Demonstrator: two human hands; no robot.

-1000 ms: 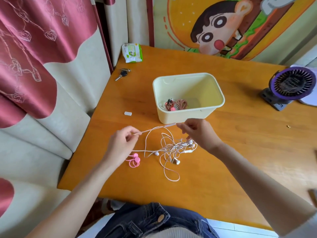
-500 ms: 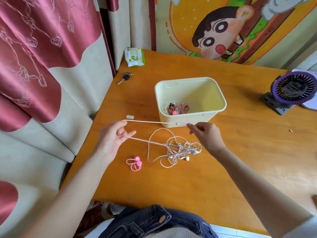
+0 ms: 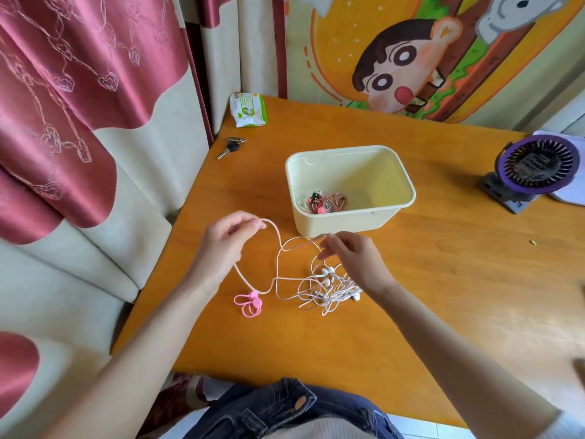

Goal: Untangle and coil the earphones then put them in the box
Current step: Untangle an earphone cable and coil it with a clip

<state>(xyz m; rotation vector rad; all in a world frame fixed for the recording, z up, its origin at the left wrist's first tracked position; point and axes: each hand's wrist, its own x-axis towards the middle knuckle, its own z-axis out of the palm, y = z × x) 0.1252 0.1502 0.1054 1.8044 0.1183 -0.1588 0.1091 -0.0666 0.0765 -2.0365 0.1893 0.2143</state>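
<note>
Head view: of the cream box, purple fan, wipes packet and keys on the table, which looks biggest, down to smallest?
1. cream box
2. purple fan, though it sits at the stretched wide-angle edge, so its size is less sure
3. wipes packet, farthest away, so possibly bigger than it looks
4. keys

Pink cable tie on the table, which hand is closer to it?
Left. The left hand is just beyond the pink cable tie, slightly left; the right hand is farther right, past the tangled earphones.
</note>
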